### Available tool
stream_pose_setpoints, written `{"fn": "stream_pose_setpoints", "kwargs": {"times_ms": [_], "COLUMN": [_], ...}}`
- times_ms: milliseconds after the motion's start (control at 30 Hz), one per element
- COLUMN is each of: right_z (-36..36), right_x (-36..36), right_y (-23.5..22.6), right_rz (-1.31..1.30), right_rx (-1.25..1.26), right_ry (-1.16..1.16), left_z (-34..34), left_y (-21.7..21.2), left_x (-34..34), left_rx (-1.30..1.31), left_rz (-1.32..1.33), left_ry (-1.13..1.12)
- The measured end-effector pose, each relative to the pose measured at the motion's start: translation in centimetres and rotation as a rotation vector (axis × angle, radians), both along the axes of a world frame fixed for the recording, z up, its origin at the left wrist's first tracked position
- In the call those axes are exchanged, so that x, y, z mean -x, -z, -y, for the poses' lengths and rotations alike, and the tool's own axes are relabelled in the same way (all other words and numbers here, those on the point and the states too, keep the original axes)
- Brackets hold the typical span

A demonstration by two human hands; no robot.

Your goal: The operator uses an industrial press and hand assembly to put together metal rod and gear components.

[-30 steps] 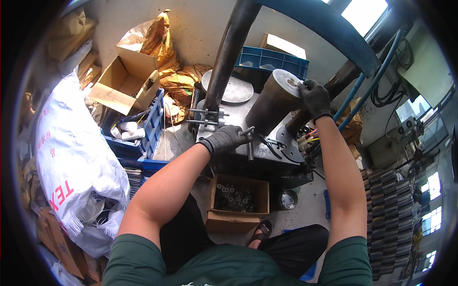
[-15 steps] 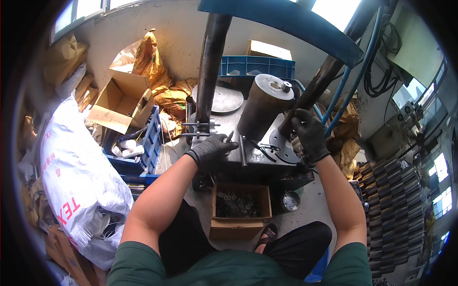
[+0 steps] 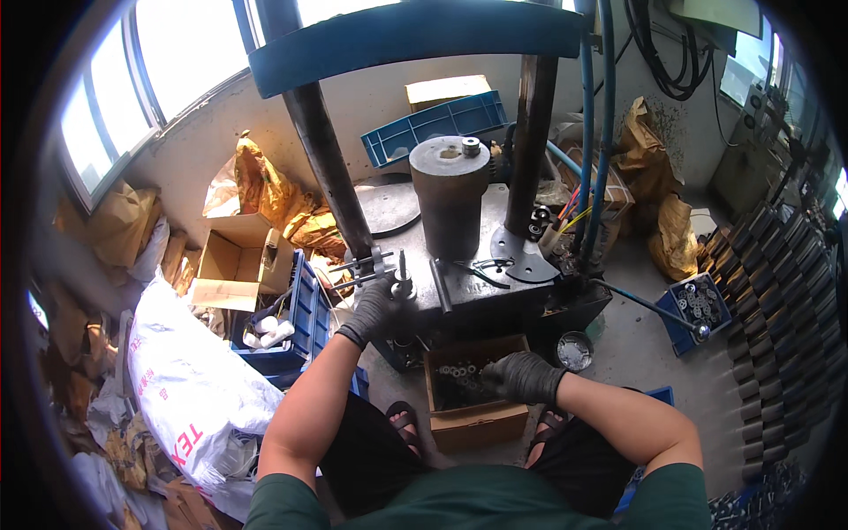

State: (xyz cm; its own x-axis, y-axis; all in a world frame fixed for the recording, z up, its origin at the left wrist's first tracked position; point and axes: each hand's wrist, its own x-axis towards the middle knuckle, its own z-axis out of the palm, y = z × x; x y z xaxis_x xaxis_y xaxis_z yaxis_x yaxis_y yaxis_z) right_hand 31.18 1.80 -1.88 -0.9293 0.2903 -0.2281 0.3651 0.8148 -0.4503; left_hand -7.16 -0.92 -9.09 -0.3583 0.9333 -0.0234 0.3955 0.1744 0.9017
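The left hand [image 3: 375, 309], in a dark work glove, rests at the front left corner of the steel press table [image 3: 477, 291], its fingers clenched around a small upright metal pin fixture [image 3: 403, 281] standing at that corner. The right hand [image 3: 521, 375], also gloved, is lowered into the open cardboard box [image 3: 473, 424] on the floor just below the front edge of the table, fingers curled down among the small metal rings [image 3: 450, 375] inside; whether it grasps any of them cannot be told. A dark steel cylinder [image 3: 450, 190] stands upright near the middle of the table, between two dark vertical columns [image 3: 327, 168]. A loose metal rod [image 3: 439, 284] lies along the front edge, just beside the fixture. On the floor to the left sit a blue plastic crate [image 3: 300, 327] and a white sack [image 3: 190, 389].
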Motion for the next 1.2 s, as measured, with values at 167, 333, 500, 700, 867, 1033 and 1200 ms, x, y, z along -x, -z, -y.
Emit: {"fn": "stream_pose_setpoints", "kwargs": {"times_ms": [167,333,500,700,867,1033,1200], "right_z": [-2.0,-3.5,-4.5,-4.7,-5.1,-4.9,-3.8], "right_x": [-2.4,-1.6,-1.4,-1.9,-3.2,-4.4,-4.7], "right_y": [1.0,0.2,0.6,-0.5,0.2,0.0,-1.0], "right_rz": [0.099,0.085,0.149,0.155,0.156,0.196,0.199], "right_rx": [-0.076,0.015,0.241,0.182,0.222,0.242,0.177], "right_ry": [-0.059,-0.065,0.056,-0.051,-0.060,-0.113,-0.109], "left_z": [-0.5,-3.3,-14.0,-20.4,-20.4,-20.0,-19.6], "left_y": [-6.9,-18.2,-24.8,-25.4,-25.0,-25.9,-26.0], "left_x": [-8.5,-12.0,-10.5,-9.2,-10.4,-12.2,-11.5], "left_rx": [-0.350,-0.640,-0.712,-0.744,-0.717,-0.690,-0.601], "left_rz": [0.065,0.105,-0.047,0.095,0.063,0.181,0.263], "left_ry": [0.108,0.166,0.104,0.041,0.145,0.104,0.113]}}
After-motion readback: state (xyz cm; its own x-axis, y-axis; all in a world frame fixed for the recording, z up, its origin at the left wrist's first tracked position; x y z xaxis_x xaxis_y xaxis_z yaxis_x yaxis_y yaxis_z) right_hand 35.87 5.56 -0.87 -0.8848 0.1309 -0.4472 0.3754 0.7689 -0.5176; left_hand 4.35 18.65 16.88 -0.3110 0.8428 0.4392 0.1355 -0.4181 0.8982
